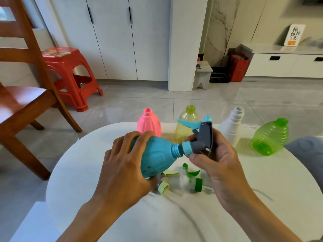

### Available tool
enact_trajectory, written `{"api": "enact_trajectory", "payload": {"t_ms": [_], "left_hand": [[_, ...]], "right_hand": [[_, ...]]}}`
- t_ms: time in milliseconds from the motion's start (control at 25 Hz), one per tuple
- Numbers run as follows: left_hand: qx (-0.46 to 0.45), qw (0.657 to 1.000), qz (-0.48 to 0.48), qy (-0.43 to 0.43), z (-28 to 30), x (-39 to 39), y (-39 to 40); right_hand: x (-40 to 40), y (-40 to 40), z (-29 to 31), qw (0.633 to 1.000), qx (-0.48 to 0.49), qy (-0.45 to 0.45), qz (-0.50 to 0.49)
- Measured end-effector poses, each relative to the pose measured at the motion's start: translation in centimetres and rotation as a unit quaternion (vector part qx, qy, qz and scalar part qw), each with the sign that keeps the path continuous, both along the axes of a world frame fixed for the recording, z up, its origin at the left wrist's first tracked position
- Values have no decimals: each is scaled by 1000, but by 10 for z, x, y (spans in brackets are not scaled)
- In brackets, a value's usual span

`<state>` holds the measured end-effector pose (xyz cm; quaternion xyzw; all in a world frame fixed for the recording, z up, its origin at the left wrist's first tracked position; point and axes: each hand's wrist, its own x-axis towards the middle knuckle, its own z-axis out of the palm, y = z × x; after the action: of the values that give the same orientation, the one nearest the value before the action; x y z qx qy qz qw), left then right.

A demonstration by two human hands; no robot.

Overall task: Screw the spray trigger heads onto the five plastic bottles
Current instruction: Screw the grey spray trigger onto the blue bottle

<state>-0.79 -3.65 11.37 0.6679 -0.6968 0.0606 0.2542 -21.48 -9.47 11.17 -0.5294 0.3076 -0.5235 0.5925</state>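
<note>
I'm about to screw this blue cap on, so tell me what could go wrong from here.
1. The blue bottle is held tilted sideways and the trigger head meets its neck at an angle, so the threads may cross.
2. The loose trigger heads lie right under your hands and could be knocked.
3. The green bottle leans and may roll.

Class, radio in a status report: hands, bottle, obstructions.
Left hand holds blue bottle tilted. Right hand holds grey trigger head, collar at neck, unthreaded. Loose trigger heads lie below; nothing blocking.
</note>
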Motion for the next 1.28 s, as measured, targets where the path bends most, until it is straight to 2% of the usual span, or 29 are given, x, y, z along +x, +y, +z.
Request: {"api": "enact_trajectory", "payload": {"t_ms": [320, 600, 720, 840, 960, 1040, 1160, 1280], "left_hand": [[8, 1000, -6, -4, 0, -3, 3], [15, 1000, 2, -19, 2, -2, 4], [11, 999, 7, -31, 2, 0, 4], [15, 999, 9, -48, 1, 0, 4], [19, 998, 9, -52, 0, -2, 3], [17, 999, 13, -40, 0, -2, 3], [12, 999, 18, -41, 2, 1, 2], [11, 998, 15, -54, 1, 3, 2]], "right_hand": [[0, 0, 0, 998, -31, 19, 54], [-3, -1, 5, 988, -106, 98, 45], [-1, 0, 6, 991, -88, 100, 33], [3, 3, 2, 995, -31, 99, -7], [5, 9, 0, 987, -40, 151, -45], [5, 12, 0, 964, -85, 249, -27], [5, 13, -3, 904, -135, 405, 0], [6, 12, -8, 838, -213, 498, -68]]}}
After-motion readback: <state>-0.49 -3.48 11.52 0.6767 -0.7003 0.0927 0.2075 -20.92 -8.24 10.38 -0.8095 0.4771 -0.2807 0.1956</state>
